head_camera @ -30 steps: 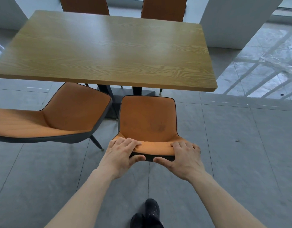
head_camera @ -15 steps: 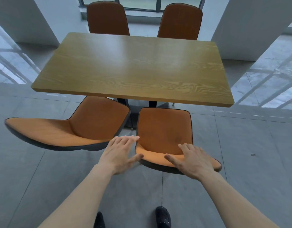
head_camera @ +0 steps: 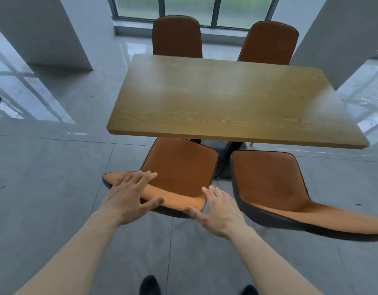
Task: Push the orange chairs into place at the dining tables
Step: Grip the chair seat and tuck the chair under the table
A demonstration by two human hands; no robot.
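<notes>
Chairs crowd the near edge of the table (head_camera: 226, 99): I see the near left chair (head_camera: 181, 167) at about 6 o'clock from the tabletop's centre, its seat part-way under the edge, and the near right chair (head_camera: 269, 179) at 5 o'clock, just beside it with a narrow gap between the two shells. The right one's backrest sweeps out toward 4 o'clock, well clear of the table. Between the two seats I can make out the dark table pedestal (head_camera: 228, 152), standing behind the gap.

My left hand (head_camera: 128, 199) lies flat on the top of the near left chair's backrest, fingers spread wide, thumb hooked toward the dark rim. My right hand (head_camera: 217, 211) sits at the backrest's right corner, fingers splayed and open, thumb touching the edge; I cannot tell whether the palm presses down. Neither hand is wrapped around anything.

Two far chairs (head_camera: 177, 37) and (head_camera: 269, 43) stand upright at 12 and 1 o'clock, backs rising behind the far table edge. The tabletop is wood-grained and bare.

Grey floor tiles (head_camera: 56, 167) run all round, glossy with window reflections at 9 and 3 o'clock. White pillars (head_camera: 45, 28) flank a window (head_camera: 194, 7) at 12 o'clock. Dark shoe tips (head_camera: 149, 286) show at 6 o'clock.
</notes>
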